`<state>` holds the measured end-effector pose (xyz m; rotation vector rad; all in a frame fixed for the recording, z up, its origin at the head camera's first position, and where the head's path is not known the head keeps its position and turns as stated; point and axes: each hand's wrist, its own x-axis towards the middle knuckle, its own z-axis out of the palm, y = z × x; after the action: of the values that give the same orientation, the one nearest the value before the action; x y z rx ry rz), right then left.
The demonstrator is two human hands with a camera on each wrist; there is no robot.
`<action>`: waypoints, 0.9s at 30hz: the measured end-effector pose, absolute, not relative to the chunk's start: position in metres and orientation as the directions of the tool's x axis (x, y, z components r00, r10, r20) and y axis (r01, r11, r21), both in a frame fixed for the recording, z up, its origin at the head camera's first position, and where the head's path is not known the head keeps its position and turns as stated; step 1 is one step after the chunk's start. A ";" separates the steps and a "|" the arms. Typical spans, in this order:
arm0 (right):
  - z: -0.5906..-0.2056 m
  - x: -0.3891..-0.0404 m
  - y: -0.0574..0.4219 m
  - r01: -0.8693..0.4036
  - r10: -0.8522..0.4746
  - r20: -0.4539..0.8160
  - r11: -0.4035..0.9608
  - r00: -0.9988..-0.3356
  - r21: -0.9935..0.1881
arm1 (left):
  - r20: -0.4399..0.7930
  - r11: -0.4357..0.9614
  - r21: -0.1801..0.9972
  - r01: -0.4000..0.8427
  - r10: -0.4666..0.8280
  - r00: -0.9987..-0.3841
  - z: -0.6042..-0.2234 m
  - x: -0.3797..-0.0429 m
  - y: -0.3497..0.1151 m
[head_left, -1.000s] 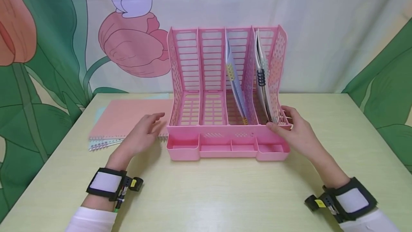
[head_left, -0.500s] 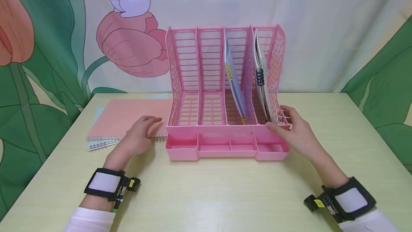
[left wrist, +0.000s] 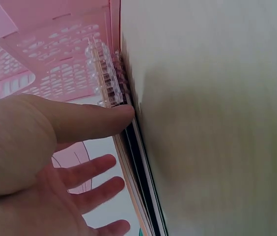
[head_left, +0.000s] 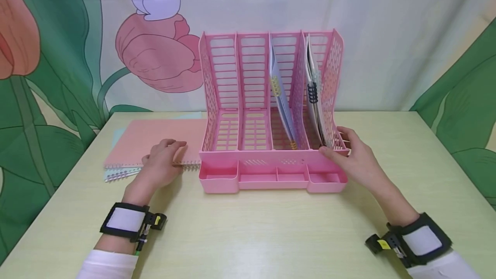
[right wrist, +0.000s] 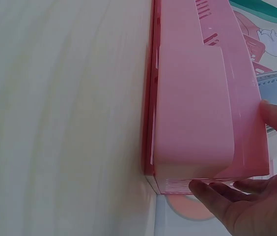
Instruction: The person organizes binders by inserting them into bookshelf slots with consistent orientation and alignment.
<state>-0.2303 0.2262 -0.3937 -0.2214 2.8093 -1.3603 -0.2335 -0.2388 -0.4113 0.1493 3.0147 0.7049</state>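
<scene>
A pink desktop file organizer [head_left: 255,157] stands upright at the middle of the table. My right hand [head_left: 360,160] grips its right front corner, thumb over the front rim and fingers along the side wall. To the left lies a stack of spiral notebooks with a pink one [head_left: 131,141] on top. My left hand [head_left: 160,165] is over the stack's front edge. In the left wrist view its thumb [left wrist: 89,118] reaches across the notebooks' edge beside a clear spiral binding [left wrist: 101,73], while the other fingers spread loosely above the cover.
A blue notebook [head_left: 284,102] leans in the organizer's third slot. Several notebooks [head_left: 315,102] with black and clear bindings stand in the rightmost slot. Small front trays line the organizer's base. A printed cloth [head_left: 379,46] hangs behind the table [head_left: 263,236].
My left hand has moved left, away from the organizer's side and over the front edge of the notebook stack. The right hand keeps its grip on the organizer.
</scene>
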 end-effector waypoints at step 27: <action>-0.394 -0.230 0.227 -0.122 -0.130 0.051 0.622 -0.990 -0.773 | 0.009 0.943 0.323 0.076 0.077 -0.997 -0.413 -0.230 -0.245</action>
<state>-0.2303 0.2265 -0.3943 -0.2187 2.8208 -1.3433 -0.2304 -0.2447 -0.4128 0.1213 3.0929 0.5141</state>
